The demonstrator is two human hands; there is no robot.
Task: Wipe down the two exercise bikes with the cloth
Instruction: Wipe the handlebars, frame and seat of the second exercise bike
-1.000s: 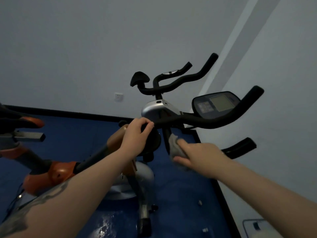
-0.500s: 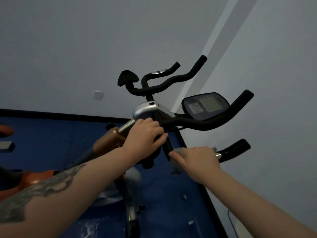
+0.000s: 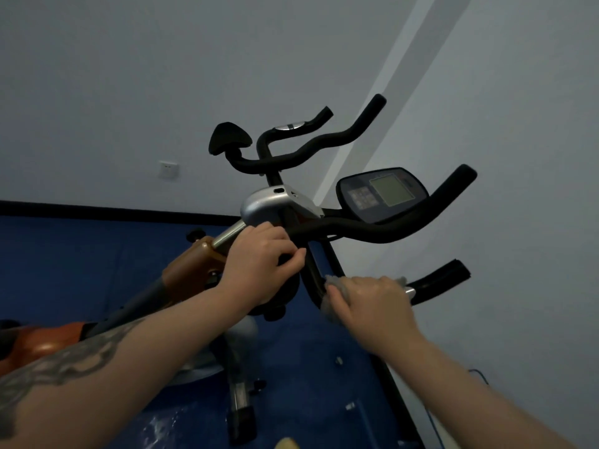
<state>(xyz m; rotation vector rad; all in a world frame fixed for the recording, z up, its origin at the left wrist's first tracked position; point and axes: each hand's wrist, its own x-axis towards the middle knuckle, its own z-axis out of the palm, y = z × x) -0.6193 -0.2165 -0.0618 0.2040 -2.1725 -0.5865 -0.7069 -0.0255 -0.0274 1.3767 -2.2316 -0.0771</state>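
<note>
An exercise bike with an orange frame [image 3: 191, 267] and black handlebars [image 3: 382, 231] stands in front of me, its display console [image 3: 382, 194] at the right. My left hand [image 3: 259, 257] grips the handlebar stem just below the silver cover [image 3: 265, 205]. My right hand [image 3: 369, 306] holds a grey cloth [image 3: 334, 281] wrapped round the lower right handlebar, next to its black grip end [image 3: 440, 280]. A second set of black handlebars [image 3: 291, 153] rises behind the first.
Blue floor mat [image 3: 81, 254] lies under the bike, bordered by a black strip along the grey wall. A wall socket [image 3: 168, 170] sits at the left. The room corner [image 3: 405, 76] is right behind the bikes. Small bits lie on the mat near my right forearm.
My right hand slid the cloth rightward along the lower handlebar towards its grip end. My left hand shifted its grip on the stem, and my view turned left of where it was.
</note>
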